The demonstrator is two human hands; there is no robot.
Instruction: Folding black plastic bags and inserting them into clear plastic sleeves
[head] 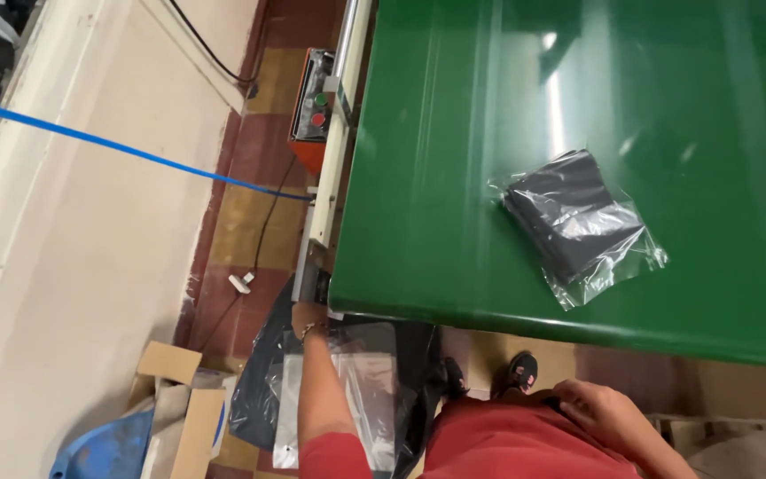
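Nearest the camera, a red garment (525, 443) is seen at the bottom edge of the view, and the right hand (600, 412) is laid on it with the fingers curled loosely; nothing is seen pinched in it. To the left, the left arm is stretched down beside the near left corner of the tabletop (454, 177). The left hand (305, 312) is found at that corner, with a bracelet (310, 330) worn at the wrist; its fingers are mostly hidden, so whether they are spread or closed cannot be told, though they seem to be touching the metal frame there. Below the arm, a stack of clear plastic bags (365, 390) is seen lying on a black plastic sack (259, 390) on the floor. Cardboard pieces (183, 399) and a blue object (99, 452) are seen further left on the floor.

On the green tabletop, a clear bag holding folded black material (578, 222) is seen lying flat, well apart from both hands, toward the near right part of the surface. Beyond the left edge, an orange control box (312, 111) with a green and a red button is mounted on the frame, and a blue strap (117, 146) is stretched across the floor to it.
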